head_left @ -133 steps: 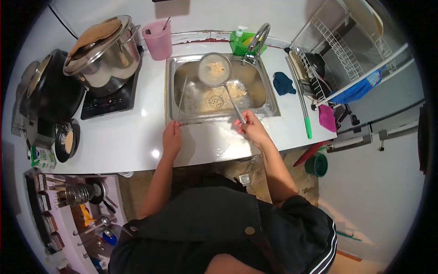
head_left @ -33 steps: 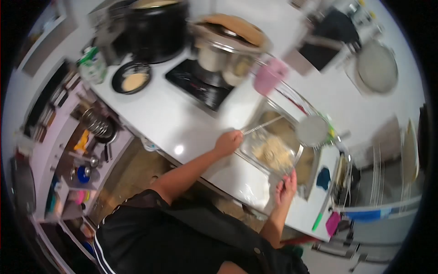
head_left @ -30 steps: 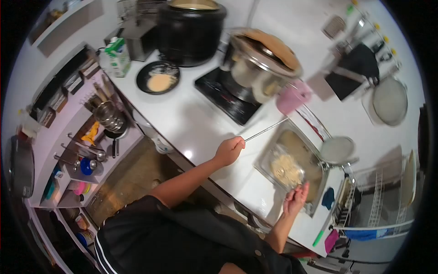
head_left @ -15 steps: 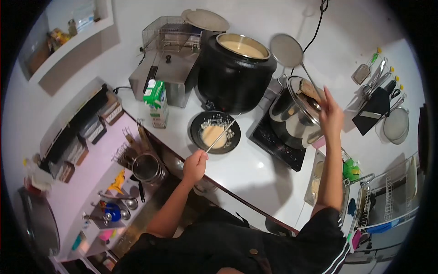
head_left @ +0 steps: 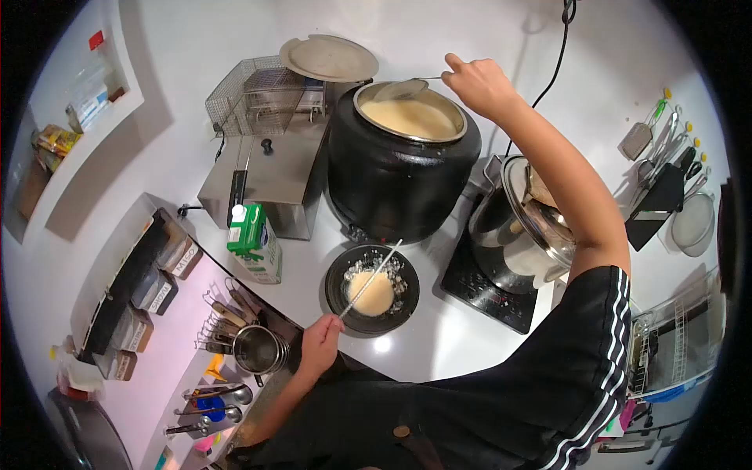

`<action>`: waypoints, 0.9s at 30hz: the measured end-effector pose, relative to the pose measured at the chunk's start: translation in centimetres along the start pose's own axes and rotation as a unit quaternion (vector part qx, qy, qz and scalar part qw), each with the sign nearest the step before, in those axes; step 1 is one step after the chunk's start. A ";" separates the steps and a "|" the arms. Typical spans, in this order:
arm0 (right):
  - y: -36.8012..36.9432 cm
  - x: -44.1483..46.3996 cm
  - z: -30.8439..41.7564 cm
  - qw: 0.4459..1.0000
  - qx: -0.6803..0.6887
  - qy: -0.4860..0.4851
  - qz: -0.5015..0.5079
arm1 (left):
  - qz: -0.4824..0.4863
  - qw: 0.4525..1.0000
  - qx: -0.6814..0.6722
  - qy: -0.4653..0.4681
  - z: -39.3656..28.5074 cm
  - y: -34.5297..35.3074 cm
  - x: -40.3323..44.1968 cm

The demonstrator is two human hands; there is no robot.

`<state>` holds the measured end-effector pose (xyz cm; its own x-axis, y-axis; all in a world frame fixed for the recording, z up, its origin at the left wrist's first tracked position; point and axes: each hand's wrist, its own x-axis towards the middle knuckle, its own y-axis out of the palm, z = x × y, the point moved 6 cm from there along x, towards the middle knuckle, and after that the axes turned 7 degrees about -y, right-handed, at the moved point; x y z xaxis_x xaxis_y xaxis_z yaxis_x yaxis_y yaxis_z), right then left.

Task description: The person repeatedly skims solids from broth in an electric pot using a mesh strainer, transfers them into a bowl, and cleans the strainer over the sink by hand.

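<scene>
My right hand (head_left: 479, 82) grips the handle of a round mesh skimmer (head_left: 401, 90), whose disc lies at the surface of the creamy liquid (head_left: 419, 119) inside the large black pot (head_left: 399, 184). My left hand (head_left: 321, 342) is closed on a thin metal stick (head_left: 371, 283) that slants over the black bowl (head_left: 335, 283). In that bowl sits pale liquid (head_left: 370, 294) with whitish lumps around it.
A green and white carton (head_left: 257, 247) stands left of the bowl, before a steel appliance (head_left: 266, 180). On the right, a steel pot (head_left: 509, 235) rests on a black cooktop (head_left: 486, 294). Measuring cups (head_left: 258, 348) and labelled containers (head_left: 160, 294) fill the lower left.
The view has swung left from the sink to the pots. My right hand has carried the skimmer over the steel pot and into the black pot. The stick stays in my left hand.
</scene>
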<state>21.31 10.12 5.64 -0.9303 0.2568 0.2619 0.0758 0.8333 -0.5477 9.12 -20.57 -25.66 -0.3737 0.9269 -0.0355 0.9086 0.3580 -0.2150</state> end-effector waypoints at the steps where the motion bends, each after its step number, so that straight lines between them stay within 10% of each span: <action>1: 0.4 0.6 -0.1 1.000 0.000 0.003 0.001 | 0.002 1.000 0.002 0.001 0.2 0.0 0.3; 27: 7.6 6.8 2.9 0.983 -0.172 -0.054 0.025 | 0.161 0.987 0.012 0.011 2.2 -1.3 7.3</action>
<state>14.48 16.79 0.98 -0.9536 0.2637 0.1453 0.2220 0.9418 -0.2524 4.81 -14.50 -27.84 -0.0624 0.9944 -0.0849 0.9749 0.0425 -0.2187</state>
